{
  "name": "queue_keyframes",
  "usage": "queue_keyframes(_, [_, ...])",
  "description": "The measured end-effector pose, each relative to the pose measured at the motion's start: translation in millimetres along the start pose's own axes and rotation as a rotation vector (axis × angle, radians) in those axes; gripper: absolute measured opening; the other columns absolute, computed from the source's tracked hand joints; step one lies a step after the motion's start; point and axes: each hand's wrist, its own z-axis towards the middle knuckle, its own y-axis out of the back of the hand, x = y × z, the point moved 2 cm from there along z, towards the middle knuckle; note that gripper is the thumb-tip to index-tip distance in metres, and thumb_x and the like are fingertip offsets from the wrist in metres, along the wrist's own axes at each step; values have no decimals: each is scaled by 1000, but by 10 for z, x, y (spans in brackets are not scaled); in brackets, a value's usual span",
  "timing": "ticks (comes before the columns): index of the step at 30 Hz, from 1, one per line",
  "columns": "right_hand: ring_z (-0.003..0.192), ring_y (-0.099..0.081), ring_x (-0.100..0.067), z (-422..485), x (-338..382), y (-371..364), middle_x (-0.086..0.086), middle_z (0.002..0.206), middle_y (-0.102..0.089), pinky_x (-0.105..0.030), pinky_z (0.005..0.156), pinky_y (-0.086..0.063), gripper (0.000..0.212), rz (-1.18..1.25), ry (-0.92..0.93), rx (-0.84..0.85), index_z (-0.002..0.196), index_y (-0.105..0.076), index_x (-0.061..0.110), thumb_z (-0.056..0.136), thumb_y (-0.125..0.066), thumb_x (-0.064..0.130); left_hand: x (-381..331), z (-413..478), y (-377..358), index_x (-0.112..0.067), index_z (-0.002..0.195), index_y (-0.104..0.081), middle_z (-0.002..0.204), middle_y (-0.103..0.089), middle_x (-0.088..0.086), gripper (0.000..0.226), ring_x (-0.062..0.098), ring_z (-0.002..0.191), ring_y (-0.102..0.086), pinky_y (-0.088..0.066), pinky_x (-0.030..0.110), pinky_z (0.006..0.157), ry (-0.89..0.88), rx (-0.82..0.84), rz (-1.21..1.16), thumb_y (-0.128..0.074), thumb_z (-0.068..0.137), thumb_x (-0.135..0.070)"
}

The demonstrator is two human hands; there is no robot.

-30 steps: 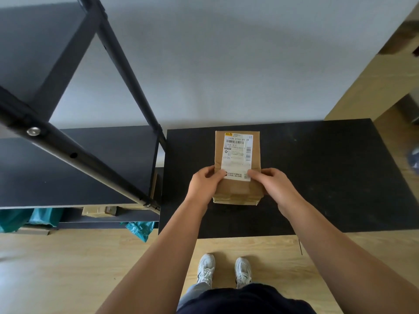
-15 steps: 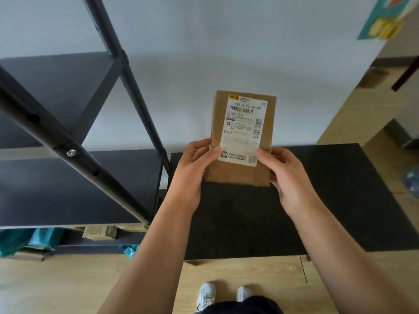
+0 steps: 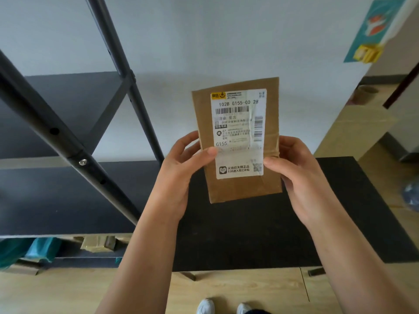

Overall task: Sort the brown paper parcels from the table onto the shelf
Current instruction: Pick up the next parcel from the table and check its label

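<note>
A flat brown paper parcel (image 3: 240, 189) with a white shipping label facing me is held upright in the air above the black table (image 3: 260, 234). My left hand (image 3: 181, 173) grips its left edge, thumb on the label. My right hand (image 3: 294, 173) grips its right edge, thumb on the label's lower right. The black metal shelf (image 3: 56, 200) stands to the left of the table, its middle board at about table height and another board (image 3: 68, 105) above it.
A slanted black shelf post (image 3: 68, 143) crosses the near left. On the lowest shelf lie brown parcels (image 3: 97, 242) and teal bags (image 3: 43, 248). A white wall is behind. Wooden floor and my white shoes (image 3: 205, 307) are below. A poster (image 3: 371, 30) hangs at the upper right.
Both hands have lifted the parcel off the table and raised it upright toward my face. The camera has tilted upward, showing more of the wall.
</note>
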Motion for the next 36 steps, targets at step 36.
queue_keyframes(36, [114,-67,-18,-115,-148,62,0,117,-72,-50,105,-46,51,-77,-78,303,124,-57,24,74,-62,23,247,-594,24,-16,129,-59,109,-79,4,71,22,101,-76,-56,42,94,57,-166,-45,-77,64,-39])
